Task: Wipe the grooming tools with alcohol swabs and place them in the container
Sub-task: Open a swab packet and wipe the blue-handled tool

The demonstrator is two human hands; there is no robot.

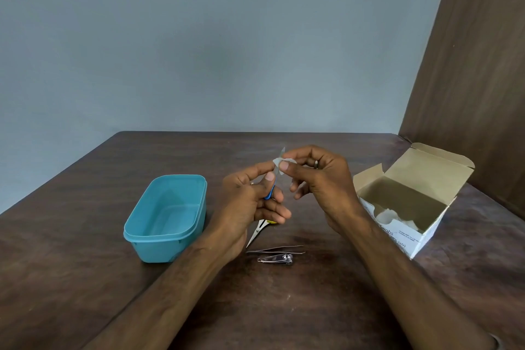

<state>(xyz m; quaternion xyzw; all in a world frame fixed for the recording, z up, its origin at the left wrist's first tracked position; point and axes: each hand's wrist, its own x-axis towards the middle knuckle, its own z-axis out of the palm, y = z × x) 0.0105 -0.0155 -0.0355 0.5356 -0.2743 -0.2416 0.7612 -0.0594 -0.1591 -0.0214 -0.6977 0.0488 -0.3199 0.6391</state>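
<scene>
Steel nail file (279,163), blue-handled, thin, stiff, light, slick: left hand (250,204) grip clamped on its handle above the table (312,307); right hand (315,179) pinches a soft swab (279,162) round the blade, right of the empty teal container (167,221).

"Swabs" printed on white box (409,239) side.

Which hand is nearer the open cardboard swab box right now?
Right. The right hand, pinching a white swab, is just beside the open cardboard swab box; the left hand, holding a blue-handled metal file, is farther off, toward the teal plastic container.
</scene>
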